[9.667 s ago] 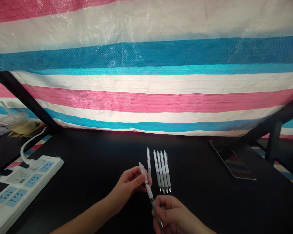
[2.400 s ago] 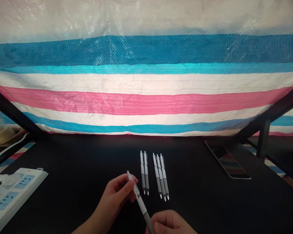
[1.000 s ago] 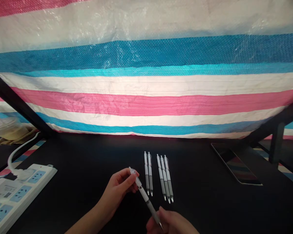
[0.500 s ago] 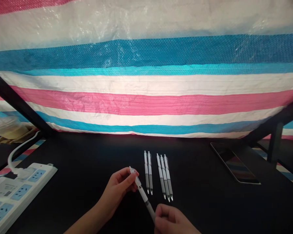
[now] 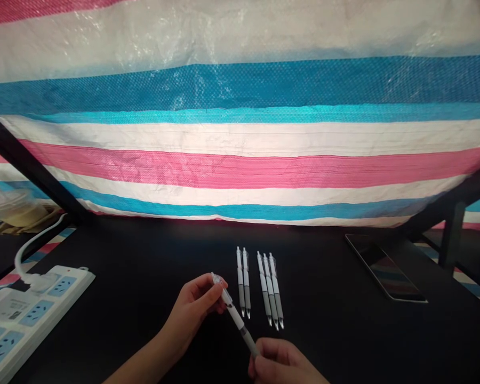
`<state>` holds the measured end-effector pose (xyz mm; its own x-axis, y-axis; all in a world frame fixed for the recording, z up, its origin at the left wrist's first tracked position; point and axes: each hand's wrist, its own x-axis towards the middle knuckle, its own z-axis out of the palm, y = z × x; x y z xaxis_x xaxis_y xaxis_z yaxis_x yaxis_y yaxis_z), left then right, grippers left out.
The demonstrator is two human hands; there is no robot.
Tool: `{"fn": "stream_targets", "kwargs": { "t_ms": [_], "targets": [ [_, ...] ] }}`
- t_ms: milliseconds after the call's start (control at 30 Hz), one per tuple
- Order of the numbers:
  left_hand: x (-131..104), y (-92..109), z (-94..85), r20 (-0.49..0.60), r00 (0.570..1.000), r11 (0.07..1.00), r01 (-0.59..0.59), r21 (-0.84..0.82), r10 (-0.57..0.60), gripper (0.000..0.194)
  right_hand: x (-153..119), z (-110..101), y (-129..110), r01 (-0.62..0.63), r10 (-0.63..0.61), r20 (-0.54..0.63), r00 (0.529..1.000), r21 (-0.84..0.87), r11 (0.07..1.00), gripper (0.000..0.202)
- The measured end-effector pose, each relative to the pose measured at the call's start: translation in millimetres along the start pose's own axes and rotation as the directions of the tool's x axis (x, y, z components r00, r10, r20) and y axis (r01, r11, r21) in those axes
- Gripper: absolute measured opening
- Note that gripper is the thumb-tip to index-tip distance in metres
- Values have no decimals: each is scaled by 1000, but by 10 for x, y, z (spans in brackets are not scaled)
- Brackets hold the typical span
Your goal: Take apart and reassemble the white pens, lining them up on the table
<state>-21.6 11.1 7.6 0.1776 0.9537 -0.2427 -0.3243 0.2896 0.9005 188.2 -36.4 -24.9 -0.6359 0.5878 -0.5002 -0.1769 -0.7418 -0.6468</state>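
A white pen with a grey grip (image 5: pixel 234 316) slants down to the right between my hands. My left hand (image 5: pixel 198 304) pinches its clear upper end between thumb and fingers. The fingers of my right hand (image 5: pixel 278 358) are closed round the lower grey end, hiding the tip. Beyond my hands, a pair of similar pens (image 5: pixel 243 282) lies side by side on the black table (image 5: pixel 144 256). Just right of them is a group of three more pens (image 5: pixel 270 290), tips toward me.
A white power strip (image 5: pixel 44 312) with a plugged-in cable lies at the left. A dark phone (image 5: pixel 384 266) rests at the right. A clear plastic cup (image 5: pixel 18 208) stands at the far left. Striped sheeting (image 5: pixel 240 170) hangs behind the table between black bars.
My right hand has shifted slightly, and its fingers now close on the pen's lower end. The pen's middle has turned a little. My left hand keeps almost the same place.
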Motion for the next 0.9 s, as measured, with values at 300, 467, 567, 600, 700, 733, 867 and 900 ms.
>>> {"fn": "stream_targets", "kwargs": {
  "t_ms": [300, 467, 567, 600, 700, 733, 867, 900],
  "targets": [
    [22, 6, -53, -56, 998, 1000, -20, -20, 19, 19, 61, -44, 96, 14, -14, -31, 999, -21, 1000, 50],
    [40, 18, -73, -126, 992, 997, -27, -68, 18, 20, 57, -58, 118, 30, -30, -21, 999, 10, 1000, 48],
    [50, 43, -76, -166, 986, 995, -28, -93, 13, 23, 50, -60, 118, 51, -50, -11, 999, 8, 999, 49],
    [53, 53, -76, -179, 984, 994, -28, -102, 9, 23, 46, -59, 118, 57, -57, -14, 998, 9, 998, 49],
    [59, 78, -76, -210, 978, 993, -30, -115, 5, 23, 39, -56, 118, 59, -59, -18, 998, 14, 998, 49],
    [61, 82, -77, -219, 976, 993, -34, -117, 8, 23, 38, -55, 119, 58, -58, -20, 998, 17, 998, 48],
    [69, 90, -86, -258, 966, 989, -50, -141, 12, 25, 32, -50, 111, 51, -50, -13, 999, 22, 998, 47],
    [72, 91, -88, -267, 964, 987, -52, -152, 10, 25, 27, -48, 104, 48, -48, -9, 999, 17, 999, 47]
  ]
}}
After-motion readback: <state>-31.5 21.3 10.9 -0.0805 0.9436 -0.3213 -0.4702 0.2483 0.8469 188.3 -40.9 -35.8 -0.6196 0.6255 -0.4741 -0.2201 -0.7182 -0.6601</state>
